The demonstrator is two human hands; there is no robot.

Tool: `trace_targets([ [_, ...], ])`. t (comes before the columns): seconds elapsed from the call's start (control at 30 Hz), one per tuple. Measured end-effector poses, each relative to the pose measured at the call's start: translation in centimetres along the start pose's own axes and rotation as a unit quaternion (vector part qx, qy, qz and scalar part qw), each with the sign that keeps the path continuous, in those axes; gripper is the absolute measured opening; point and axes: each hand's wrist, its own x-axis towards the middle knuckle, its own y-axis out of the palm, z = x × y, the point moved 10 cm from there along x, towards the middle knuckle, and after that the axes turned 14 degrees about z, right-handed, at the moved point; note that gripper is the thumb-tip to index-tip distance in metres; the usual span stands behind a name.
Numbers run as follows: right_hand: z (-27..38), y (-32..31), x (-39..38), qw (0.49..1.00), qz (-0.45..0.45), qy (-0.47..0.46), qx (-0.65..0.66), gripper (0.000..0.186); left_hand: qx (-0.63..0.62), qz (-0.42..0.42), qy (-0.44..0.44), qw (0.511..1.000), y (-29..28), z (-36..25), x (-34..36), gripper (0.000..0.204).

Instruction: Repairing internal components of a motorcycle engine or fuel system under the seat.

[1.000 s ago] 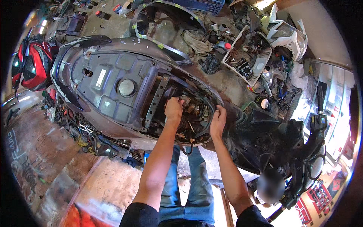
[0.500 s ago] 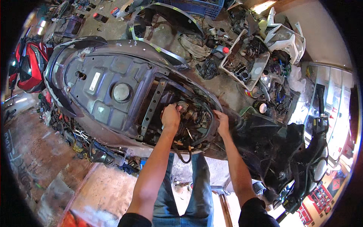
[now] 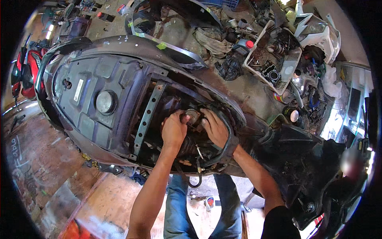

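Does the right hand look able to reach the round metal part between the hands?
Probably yes: the right hand is close beside the round metal part, nothing visible between them; a black curved bar crosses only near its wrist.

White rectangular label (image 3: 78, 90) on dark moulded panel (image 3: 107, 67) of the vehicle, small dark print, too small to read, white handwritten lettering (image 3: 20, 154) on brown floor (image 3: 43, 167), single short line, large characters, partly legible
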Motion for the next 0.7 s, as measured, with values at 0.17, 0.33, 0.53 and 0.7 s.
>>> trace_targets([
  [0.17, -3.2, 2.5, 2.8, 0.981, 0.105, 0.158, 0.023, 0.055, 0.019, 0.015, -0.001, 1.0, -0.2, -0.8, -0.1, 0.032],
  [0.33, -3.1, 2.8, 3.3, 0.98, 0.102, 0.168, 0.028, 0.064, -0.001, -0.002, 0.0, 1.0, -0.3, -1.1, -0.7, 0.029],
  [0.53, -7.1, 5.4, 4.9, 0.916, 0.23, 0.274, 0.182, 0.082, 0.002, -0.003, -0.005, 1.0, 0.0, -1.2, -0.4, 0.026],
  [0.7, -9.0, 7.3, 5.5, 0.899, 0.236, 0.296, 0.219, 0.085, -0.009, 0.001, -0.004, 1.0, -0.5, -1.3, -0.6, 0.028],
])
